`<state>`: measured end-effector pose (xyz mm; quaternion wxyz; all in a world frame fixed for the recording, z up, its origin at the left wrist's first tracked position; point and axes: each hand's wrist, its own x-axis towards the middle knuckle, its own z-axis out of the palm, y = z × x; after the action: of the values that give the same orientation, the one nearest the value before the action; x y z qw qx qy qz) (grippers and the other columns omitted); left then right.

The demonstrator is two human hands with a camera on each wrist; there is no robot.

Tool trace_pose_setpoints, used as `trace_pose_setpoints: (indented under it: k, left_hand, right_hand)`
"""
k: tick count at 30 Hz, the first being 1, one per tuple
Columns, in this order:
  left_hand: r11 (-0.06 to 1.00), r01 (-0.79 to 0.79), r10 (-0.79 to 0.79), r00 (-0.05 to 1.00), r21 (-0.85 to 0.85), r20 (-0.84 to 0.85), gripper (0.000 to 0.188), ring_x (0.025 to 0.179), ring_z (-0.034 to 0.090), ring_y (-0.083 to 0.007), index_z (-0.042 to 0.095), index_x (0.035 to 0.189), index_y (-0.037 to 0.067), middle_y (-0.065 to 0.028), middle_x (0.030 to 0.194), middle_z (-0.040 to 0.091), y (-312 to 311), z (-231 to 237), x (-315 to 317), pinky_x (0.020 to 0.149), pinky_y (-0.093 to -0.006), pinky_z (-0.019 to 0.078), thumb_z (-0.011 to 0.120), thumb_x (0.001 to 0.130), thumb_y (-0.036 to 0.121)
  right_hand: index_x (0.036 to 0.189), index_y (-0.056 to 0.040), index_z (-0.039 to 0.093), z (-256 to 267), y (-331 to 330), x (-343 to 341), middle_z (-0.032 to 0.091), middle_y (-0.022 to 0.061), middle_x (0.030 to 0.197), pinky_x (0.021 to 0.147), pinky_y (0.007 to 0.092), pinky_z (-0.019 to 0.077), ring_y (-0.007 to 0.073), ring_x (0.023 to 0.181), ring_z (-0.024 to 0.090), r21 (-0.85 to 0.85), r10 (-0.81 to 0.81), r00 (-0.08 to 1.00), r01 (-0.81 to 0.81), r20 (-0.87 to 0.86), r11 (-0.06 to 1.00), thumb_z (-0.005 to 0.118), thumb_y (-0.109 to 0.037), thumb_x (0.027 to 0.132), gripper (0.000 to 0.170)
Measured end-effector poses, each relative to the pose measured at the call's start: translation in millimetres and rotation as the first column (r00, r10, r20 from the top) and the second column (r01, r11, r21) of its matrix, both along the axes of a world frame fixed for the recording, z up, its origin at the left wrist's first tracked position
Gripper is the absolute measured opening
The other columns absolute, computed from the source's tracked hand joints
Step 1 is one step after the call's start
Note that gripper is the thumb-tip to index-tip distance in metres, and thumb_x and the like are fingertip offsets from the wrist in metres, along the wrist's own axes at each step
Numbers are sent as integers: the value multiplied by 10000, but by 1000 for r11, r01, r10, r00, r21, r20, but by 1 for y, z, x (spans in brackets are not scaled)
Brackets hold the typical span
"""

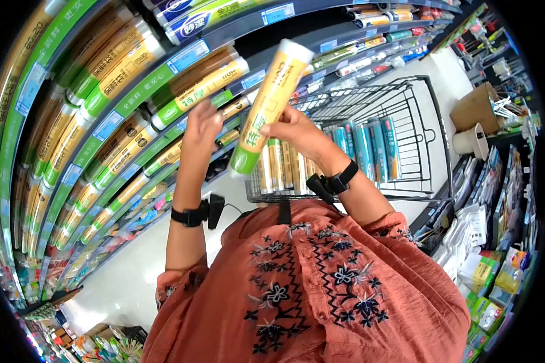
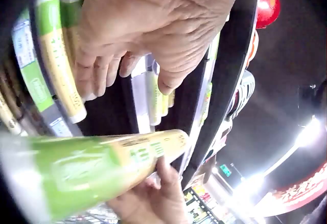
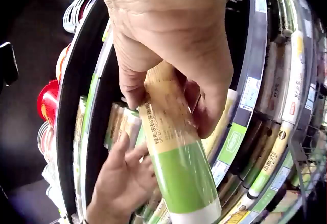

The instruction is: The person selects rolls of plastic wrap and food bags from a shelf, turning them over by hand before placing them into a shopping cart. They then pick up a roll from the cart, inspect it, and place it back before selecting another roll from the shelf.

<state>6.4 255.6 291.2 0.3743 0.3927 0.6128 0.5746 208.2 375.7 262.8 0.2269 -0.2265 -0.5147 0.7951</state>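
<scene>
My right hand grips a yellow-and-green plastic-wrapped roll around its middle, thumb across the front. The roll tilts, its green end low and its pale end high, over the near corner of a wire shopping cart. In the right wrist view the fingers and thumb wrap the roll's tan part. My left hand is raised in front of the shelf, fingers bent loosely with nothing in them. From the left wrist view, the left palm hangs above the roll, apart from it.
Curved shelves of similar rolls with green strips and blue price tags run along the left. In the cart stand tan rolls and teal packages. More goods line the right side, near a cardboard box.
</scene>
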Motion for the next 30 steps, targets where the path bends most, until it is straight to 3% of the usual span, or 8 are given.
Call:
trace_pose_setpoints:
  k: [3, 8, 11, 15, 17, 21, 24, 30]
  left_hand:
    - [998, -24, 25, 999, -51, 23, 634, 1249, 541, -276, 370, 1461, -23, -236, 1427, 487, -24, -31, 2, 1021, -382, 458, 578, 992, 350]
    - [999, 0, 15, 946, -47, 325, 548, 1214, 547, -260, 379, 1461, -14, -182, 1370, 499, -40, -49, 13, 943, -403, 528, 546, 1007, 243]
    - [999, -44, 32, 938, 28, 344, 508, 1195, 556, -245, 379, 1458, -15, -152, 1334, 503, -35, -32, 30, 932, -400, 539, 519, 1007, 172]
    - [992, -129, 110, 896, 16, 431, 458, 1098, 595, -216, 412, 1431, -19, -148, 1329, 521, -32, -44, 15, 858, -373, 562, 487, 998, 109]
    - [983, -175, 139, 897, 48, 420, 447, 961, 640, -210, 436, 1411, -21, -142, 1182, 623, -32, -39, 8, 809, -346, 557, 484, 1001, 151]
    - [975, -216, 179, 890, 44, 420, 489, 961, 657, -234, 418, 1409, -36, -157, 1198, 625, -37, -36, -9, 777, -339, 551, 505, 998, 215]
    - [979, -202, 171, 900, 36, 401, 521, 976, 638, -203, 447, 1388, -38, -134, 1187, 625, -40, -35, -17, 759, -333, 559, 540, 991, 287]
    - [978, -206, 171, 899, 44, 404, 437, 917, 626, -189, 564, 1218, -15, -100, 1083, 645, -39, -42, -26, 723, -323, 547, 545, 1001, 363]
  right_hand:
    - [1334, -41, 515, -1, 10, 7, 634, 71, 1214, 967, 342, 494, 170, 1089, 622, -24, -143, 984, 142, -102, 990, 742, -152, 874, 525]
    - [1284, -16, 528, 2, 13, 12, 619, 129, 1252, 1048, 418, 492, 247, 1184, 606, -125, -168, 975, 150, -146, 981, 694, -141, 915, 423]
    - [1260, -17, 541, 6, 6, 9, 626, 113, 1224, 1055, 428, 494, 247, 1171, 613, -161, -183, 971, 158, -156, 974, 693, -148, 918, 397]
    - [1249, -17, 538, 5, 8, 8, 636, 107, 1187, 984, 400, 529, 238, 1122, 632, -134, -163, 971, 141, -175, 981, 695, -187, 920, 402]
    - [1228, -10, 553, 5, 19, 17, 641, 110, 1169, 973, 417, 538, 240, 1110, 635, -88, -181, 967, 167, -179, 982, 661, -220, 941, 371]
    - [1303, 34, 483, 8, 58, 44, 612, 148, 1195, 960, 446, 553, 258, 1109, 627, -127, -314, 906, 290, -283, 949, 596, -297, 961, 489]
    - [1382, 6, 449, 16, 61, 52, 622, 138, 1154, 976, 476, 537, 265, 1065, 632, -75, -386, 903, 379, -191, 922, 595, -312, 953, 553]
    - [1410, 8, 409, 14, 62, 50, 614, 139, 1161, 935, 418, 562, 230, 1046, 643, 7, -341, 934, 343, -105, 939, 536, -346, 983, 569]
